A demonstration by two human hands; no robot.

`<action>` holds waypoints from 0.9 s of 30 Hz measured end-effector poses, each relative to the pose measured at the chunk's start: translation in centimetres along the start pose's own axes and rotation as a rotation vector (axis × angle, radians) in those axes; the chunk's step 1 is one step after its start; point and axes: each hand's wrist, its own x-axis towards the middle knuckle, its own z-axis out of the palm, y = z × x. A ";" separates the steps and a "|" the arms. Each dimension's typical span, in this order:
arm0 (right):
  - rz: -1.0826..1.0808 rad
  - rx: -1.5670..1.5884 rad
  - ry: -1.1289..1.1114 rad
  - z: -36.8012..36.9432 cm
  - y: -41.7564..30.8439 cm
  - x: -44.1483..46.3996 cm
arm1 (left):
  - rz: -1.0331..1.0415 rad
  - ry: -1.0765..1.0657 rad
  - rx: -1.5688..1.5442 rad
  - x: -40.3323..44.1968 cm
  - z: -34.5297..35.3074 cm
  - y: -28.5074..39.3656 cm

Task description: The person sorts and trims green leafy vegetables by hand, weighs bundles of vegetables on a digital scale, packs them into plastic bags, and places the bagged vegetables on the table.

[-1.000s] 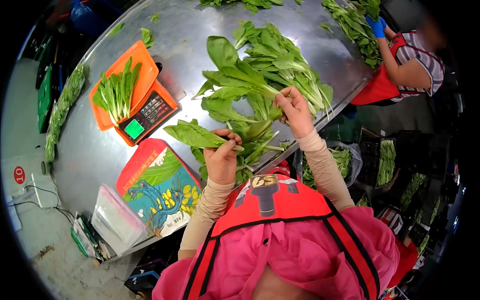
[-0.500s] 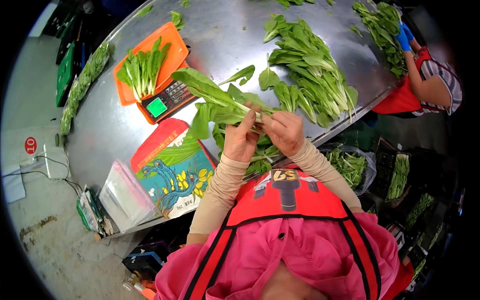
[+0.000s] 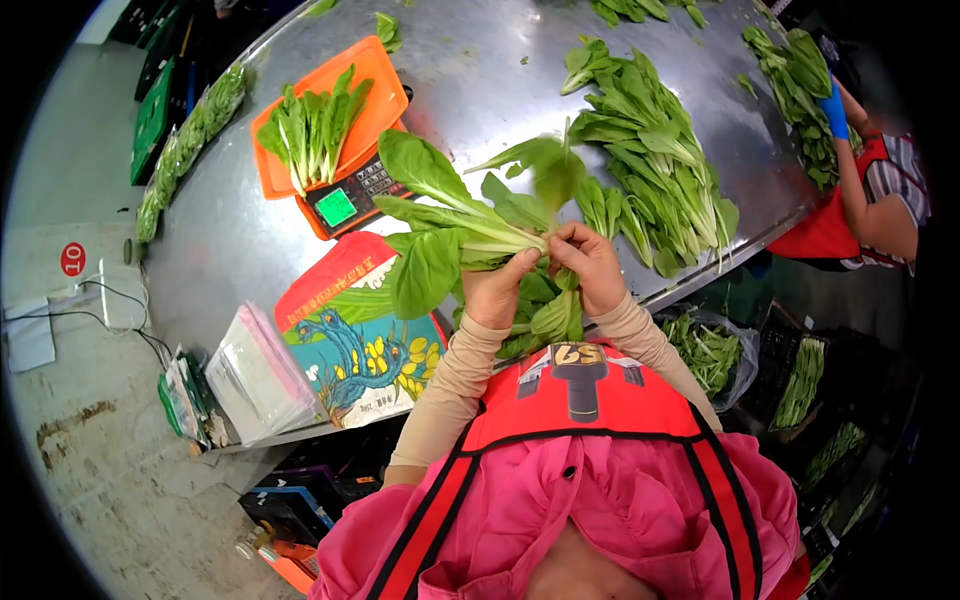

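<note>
My left hand (image 3: 496, 293) is closed around the stem end of a leafy green plant (image 3: 432, 220), its broad leaves fanning to the left above the table. Against that same pale stem end, my right hand (image 3: 592, 266) is closed, fingertips pinching at the base. A motion-blurred leaf (image 3: 556, 178) stands up just above the right fingers; whether it is still attached I cannot tell. More loose greens (image 3: 556, 318) lie beneath my hands at the table edge. A large heap of greens (image 3: 650, 150) is to the right of them.
An orange scale tray (image 3: 378, 88) bears a bunch of greens (image 3: 318, 125); its display (image 3: 335, 207) glows green. Plastic bags (image 3: 258, 385) and a printed bag (image 3: 365, 365) lie at the left front. Bagged greens (image 3: 190, 145) line the far-left edge. A blue-gloved co-worker's hand (image 3: 835, 110) handles greens at right.
The view has shifted slightly. My right fingers have moved to the stem base, the plant's leaves have spread out, and a leaf above the right hand is now blurred by movement.
</note>
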 end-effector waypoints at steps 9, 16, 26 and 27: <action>0.150 0.187 -0.055 -1.9 0.4 2.1 | -0.145 0.007 -0.427 0.3 -1.8 1.5; -0.431 -1.368 0.256 -9.6 -4.8 4.0 | -0.202 -0.196 -0.742 2.7 -1.5 4.5; -0.265 -1.324 0.345 -15.8 -11.9 4.5 | -0.265 -0.077 -0.406 2.9 -1.8 2.6; -0.266 -1.324 0.346 -15.8 -11.5 3.9 | -0.256 -0.177 -0.458 3.0 -2.3 2.3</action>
